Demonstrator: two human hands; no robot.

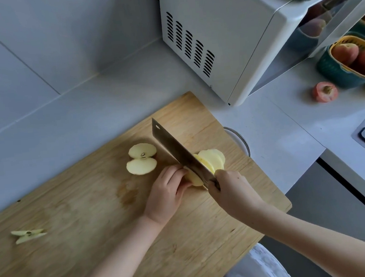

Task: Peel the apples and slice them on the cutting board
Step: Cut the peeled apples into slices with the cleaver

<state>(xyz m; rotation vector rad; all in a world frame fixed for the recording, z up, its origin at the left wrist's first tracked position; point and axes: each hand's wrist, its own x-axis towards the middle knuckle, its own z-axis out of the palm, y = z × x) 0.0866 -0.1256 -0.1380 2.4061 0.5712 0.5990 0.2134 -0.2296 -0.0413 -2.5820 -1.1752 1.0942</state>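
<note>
On the grey desk [275, 135] lies the wooden cutting board [95, 210]; the right hand [231, 189] grips a cleaver [178, 151] cutting a peeled apple piece [194, 179], which the left hand [166, 194] holds with curled fingers; cut slices [214, 160] fan beside the blade; an apple half [141, 159] lies nearby.

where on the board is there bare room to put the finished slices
Bare wood lies between the core scrap and the apple half, and on the cutting board between the forearms. Crowded round the cleaver: the right hand grips it, the left hand holds the apple piece, slices lean beside.
</note>
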